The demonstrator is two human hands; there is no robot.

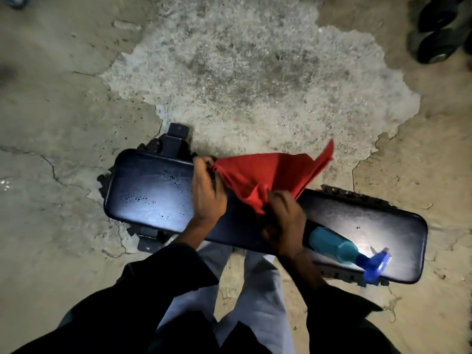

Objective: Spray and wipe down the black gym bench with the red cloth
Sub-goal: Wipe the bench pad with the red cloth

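The black gym bench (153,190) lies across the view in front of my legs, its glossy pad dotted with spray droplets on the left half. Above its middle I hold the red cloth (265,175) spread between both hands. My left hand (208,192) grips the cloth's left corner near the bench's far edge. My right hand (286,221) pinches its lower edge over the pad. A blue spray bottle (344,247) lies on its side on the right part of the pad, nozzle pointing right, untouched by either hand.
The floor is cracked, worn concrete (242,72) with a rough grey patch beyond the bench. Black dumbbells (439,34) sit at the top right corner. The bench's metal frame feet (176,134) stick out at the left end.
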